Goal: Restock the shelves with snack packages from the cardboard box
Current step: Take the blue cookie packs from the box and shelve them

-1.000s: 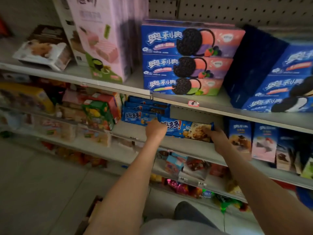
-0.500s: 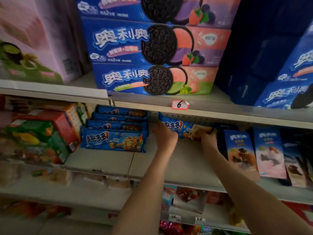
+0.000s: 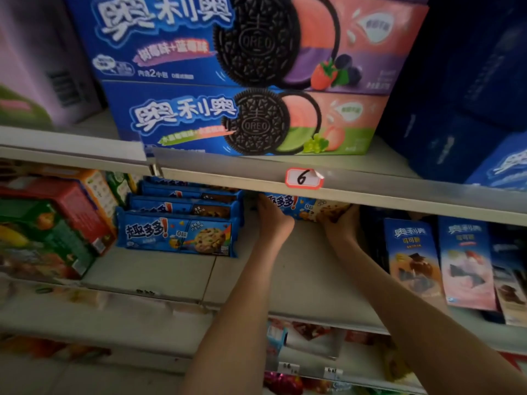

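Observation:
A blue cookie packet (image 3: 308, 208) is held deep in the middle shelf (image 3: 299, 283), its top edge hidden under the shelf rail above. My left hand (image 3: 272, 218) grips its left end and my right hand (image 3: 339, 223) grips its right end. To the left, a row of the same blue cookie packets (image 3: 176, 235) stands on the shelf, one behind another. The cardboard box is out of view.
Stacked Oreo boxes (image 3: 245, 118) fill the shelf above, behind a rail with a "6" price tag (image 3: 303, 178). Upright blue and pink Oreo boxes (image 3: 436, 258) stand right of my hands. Red and green snack boxes (image 3: 54, 226) sit at left. More packets lie on the lower shelf (image 3: 310, 337).
The view has closed in on the shelf. Both hands have pushed the cookie packet further back under the upper shelf rail.

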The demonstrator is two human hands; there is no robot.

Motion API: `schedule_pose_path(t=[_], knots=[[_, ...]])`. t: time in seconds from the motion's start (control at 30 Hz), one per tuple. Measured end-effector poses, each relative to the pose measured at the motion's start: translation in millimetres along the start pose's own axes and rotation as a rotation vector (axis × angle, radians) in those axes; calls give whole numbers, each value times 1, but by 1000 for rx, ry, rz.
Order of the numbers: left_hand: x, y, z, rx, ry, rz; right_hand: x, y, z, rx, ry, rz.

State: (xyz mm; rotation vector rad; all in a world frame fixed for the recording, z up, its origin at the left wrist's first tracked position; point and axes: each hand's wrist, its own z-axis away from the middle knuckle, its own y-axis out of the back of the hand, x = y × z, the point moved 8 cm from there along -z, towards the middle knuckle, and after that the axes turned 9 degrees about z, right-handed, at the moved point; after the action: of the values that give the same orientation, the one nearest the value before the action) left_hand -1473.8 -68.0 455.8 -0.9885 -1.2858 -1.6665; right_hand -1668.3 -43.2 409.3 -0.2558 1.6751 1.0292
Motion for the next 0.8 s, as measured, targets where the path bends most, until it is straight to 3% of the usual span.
schedule_pose_path(t=[0.17, 0.27, 0.33, 0.43, 0.57, 0.67, 0.8], knots=[[-7, -11, 8, 13, 15, 36, -11, 9, 25, 46, 34, 111], [-6, -7, 31, 16, -98, 46, -41, 12, 83, 148, 236, 181], [-9, 11, 58, 29, -173, 63, -62, 1, 137, 84, 410, 169], [-42, 61, 103, 174, -191, 186, -82, -29, 206, -171, 531, 91], [-138, 141, 170, 593, -122, 299, -79, -98, 276, -474, 521, -31], [-235, 167, 210, 775, 88, 321, -49, -170, 340, -726, 565, -3], [-393, 180, 269, 944, 480, 214, 48, -286, 455, -1282, 557, 303]])
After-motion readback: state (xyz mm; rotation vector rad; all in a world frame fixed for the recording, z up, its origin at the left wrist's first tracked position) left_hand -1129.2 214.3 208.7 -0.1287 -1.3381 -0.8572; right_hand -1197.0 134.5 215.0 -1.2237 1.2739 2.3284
